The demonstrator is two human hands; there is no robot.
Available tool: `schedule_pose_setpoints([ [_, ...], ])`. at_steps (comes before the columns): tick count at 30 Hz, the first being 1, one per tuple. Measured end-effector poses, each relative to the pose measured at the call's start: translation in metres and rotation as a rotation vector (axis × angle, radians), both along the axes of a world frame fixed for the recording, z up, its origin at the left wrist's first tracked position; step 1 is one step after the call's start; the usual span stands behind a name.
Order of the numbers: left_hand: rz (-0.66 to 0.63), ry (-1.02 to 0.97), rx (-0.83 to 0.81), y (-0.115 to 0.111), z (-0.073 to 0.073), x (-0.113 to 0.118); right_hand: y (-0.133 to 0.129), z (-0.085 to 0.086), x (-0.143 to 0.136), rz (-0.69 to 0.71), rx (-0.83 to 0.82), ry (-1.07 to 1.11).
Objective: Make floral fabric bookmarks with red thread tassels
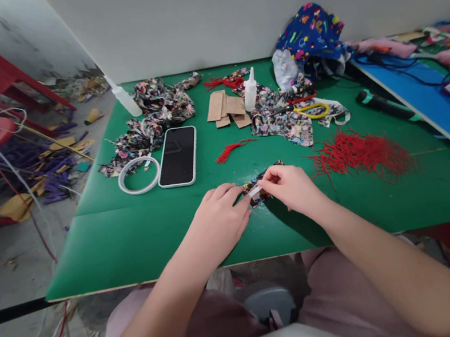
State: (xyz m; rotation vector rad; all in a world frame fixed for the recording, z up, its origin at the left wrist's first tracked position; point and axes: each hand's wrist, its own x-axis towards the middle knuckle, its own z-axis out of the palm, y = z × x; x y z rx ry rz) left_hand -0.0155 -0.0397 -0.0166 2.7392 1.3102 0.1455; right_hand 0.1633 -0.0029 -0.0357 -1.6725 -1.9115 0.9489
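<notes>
A person's left hand (221,215) and right hand (292,185) meet over a small strip of dark floral-print fabric (263,182) on a green table (131,231), fingertips of both pinching a short white strip at its near end. A black smartphone in a white case (178,156) lies face-up beyond the left hand, touching a white tape ring (138,175). A loose pile of red threads (362,154) sits right of the hands, a single red tassel (232,149) just beyond them. Farther back stand two white squeeze bottles (250,90), brown cardboard rectangles (225,108) and heaps of the floral fabric scraps (151,120).
</notes>
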Motion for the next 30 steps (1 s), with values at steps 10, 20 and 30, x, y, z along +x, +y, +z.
schedule_pose_setpoints([
  [10, 0.060, -0.062, 0.087, 0.004, -0.002, -0.006, -0.001, -0.003, -0.002, 0.011, 0.079, -0.085],
  [20, -0.070, -0.107, 0.121, 0.001, -0.005, -0.001, -0.001, -0.002, -0.002, 0.028, 0.098, -0.103],
  [30, -0.090, -0.062, 0.091, -0.001, -0.009, 0.004, -0.001, -0.002, -0.001, 0.033, 0.103, -0.113],
])
